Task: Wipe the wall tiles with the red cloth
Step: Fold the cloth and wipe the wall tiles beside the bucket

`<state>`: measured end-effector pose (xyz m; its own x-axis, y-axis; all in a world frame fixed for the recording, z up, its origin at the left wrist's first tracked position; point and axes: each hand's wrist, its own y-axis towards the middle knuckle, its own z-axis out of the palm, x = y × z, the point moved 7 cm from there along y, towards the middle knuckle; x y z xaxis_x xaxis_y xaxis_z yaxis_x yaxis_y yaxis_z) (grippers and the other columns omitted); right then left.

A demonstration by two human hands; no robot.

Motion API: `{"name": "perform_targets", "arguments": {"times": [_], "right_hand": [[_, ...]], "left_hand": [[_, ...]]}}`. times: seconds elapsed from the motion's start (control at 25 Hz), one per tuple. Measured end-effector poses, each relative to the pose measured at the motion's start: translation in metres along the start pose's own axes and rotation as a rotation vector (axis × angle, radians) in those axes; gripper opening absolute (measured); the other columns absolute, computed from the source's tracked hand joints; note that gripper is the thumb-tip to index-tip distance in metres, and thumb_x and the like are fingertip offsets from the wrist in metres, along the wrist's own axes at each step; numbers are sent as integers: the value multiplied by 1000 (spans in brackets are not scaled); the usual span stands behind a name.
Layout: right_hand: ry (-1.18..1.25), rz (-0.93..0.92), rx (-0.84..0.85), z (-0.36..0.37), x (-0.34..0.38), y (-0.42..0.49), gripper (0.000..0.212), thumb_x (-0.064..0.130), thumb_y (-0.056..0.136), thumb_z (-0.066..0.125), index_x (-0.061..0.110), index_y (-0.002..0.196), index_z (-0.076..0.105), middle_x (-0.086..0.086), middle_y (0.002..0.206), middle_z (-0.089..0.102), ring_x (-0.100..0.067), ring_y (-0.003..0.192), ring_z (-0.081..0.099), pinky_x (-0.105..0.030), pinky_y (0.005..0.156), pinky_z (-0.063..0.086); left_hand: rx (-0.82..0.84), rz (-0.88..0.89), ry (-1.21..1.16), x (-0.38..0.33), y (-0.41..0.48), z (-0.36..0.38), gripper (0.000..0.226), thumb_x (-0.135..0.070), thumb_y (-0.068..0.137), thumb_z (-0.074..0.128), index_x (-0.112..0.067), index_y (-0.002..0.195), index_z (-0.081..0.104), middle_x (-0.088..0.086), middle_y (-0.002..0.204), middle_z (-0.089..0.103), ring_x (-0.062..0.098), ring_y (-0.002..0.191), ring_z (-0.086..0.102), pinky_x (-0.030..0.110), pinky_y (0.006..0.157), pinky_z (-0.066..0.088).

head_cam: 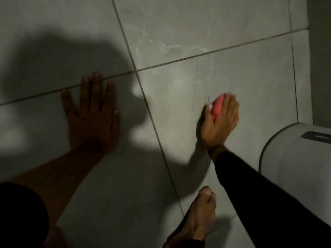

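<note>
- Your left hand (pixel 93 115) lies flat on the grey wall tiles (pixel 232 72) at about 9 o'clock of the view, palm down and fingers spread wide; the fingertips (pixel 96 74) reach a grout line (pixel 179 59) and point toward 12 o'clock.
- Its forearm runs down toward 7 o'clock, bare to a dark sleeve (pixel 19 215) pushed up at the lower left corner; the whole limb sits in deep shadow.
- Your right hand (pixel 218 122) presses against the tile just right of centre, at about 3 o'clock from the left hand and well apart from it, fingers curled and closed over the red cloth (pixel 217 109).
- The red cloth is bunched between the thumb and fingers of that hand, touching the tile; only a small pinkish-red part shows, slightly blurred.
- The right arm, in a long black sleeve (pixel 268 194), extends toward 5 o'clock.
- A bare foot (pixel 200 217) stands at 6 o'clock.
- A white rounded fixture (pixel 295 167) sits at 4 o'clock; its dark panel (pixel 316 136) carries marks too blurred to read.
</note>
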<state>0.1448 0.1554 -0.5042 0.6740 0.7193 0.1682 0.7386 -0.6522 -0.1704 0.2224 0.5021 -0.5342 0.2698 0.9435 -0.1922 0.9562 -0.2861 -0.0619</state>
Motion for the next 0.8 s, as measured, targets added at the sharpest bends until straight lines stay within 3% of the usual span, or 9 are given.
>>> {"name": "perform_targets", "arguments": {"times": [0.08,0.2,0.32,0.4,0.44,0.56,0.64,0.68,0.8], "right_hand": [[-51,-199,-15,13,36,15,82,56,103,35,11,171,27,-13,183,20,-34,171,13,-59,139,9],[-114,-383,170,28,19,-73,81,60,106,30,14,173,23,-11,184,13,-31,172,5,-55,139,3],[-35,-116,110,-2,-37,-49,80,50,104,36,6,171,26,-18,182,15,-38,171,8,-62,137,11],[41,134,-18,-20,-26,37,83,51,101,38,6,171,26,-17,182,19,-37,171,12,-58,138,12],[24,119,-44,-21,1,75,85,53,100,38,7,171,26,-16,182,20,-37,170,14,-57,138,12],[-102,-399,6,13,94,74,81,55,104,37,11,172,26,-15,182,20,-35,171,14,-57,139,9],[-168,-640,161,32,95,-10,81,59,106,30,14,173,20,-12,184,14,-30,172,5,-53,140,0],[-177,-661,201,29,74,-44,81,58,106,30,14,173,20,-11,184,12,-28,172,1,-52,140,-2],[-112,-330,121,1,22,-6,78,48,106,35,9,172,23,-16,183,13,-36,171,5,-60,138,8]], "left_hand": [[-4,-7,-3,1,0,2,74,-43,106,29,-22,174,9,12,183,4,37,170,6,72,129,0],[12,-20,-11,1,-2,1,75,-43,105,29,-22,174,10,11,184,4,36,170,6,71,129,0],[19,-16,-10,1,-1,0,75,-43,105,30,-21,174,13,11,184,5,36,170,6,70,130,-1],[13,-16,-14,-1,0,0,74,-43,105,29,-21,174,15,12,184,5,36,170,7,70,130,-1],[15,-15,-2,-1,-1,1,74,-43,105,29,-21,174,15,12,183,5,36,170,8,70,130,-1],[14,-7,13,0,1,2,74,-43,104,30,-21,174,16,12,184,5,36,170,9,70,130,-1],[23,-22,-13,1,0,1,74,-42,104,31,-22,174,16,11,184,6,36,170,9,71,130,1],[24,-31,-18,2,-1,0,74,-41,104,32,-22,174,16,11,184,6,35,170,10,72,129,3],[32,-12,12,-1,1,2,76,-42,103,31,-23,174,14,11,184,5,35,170,9,73,129,4]]}}
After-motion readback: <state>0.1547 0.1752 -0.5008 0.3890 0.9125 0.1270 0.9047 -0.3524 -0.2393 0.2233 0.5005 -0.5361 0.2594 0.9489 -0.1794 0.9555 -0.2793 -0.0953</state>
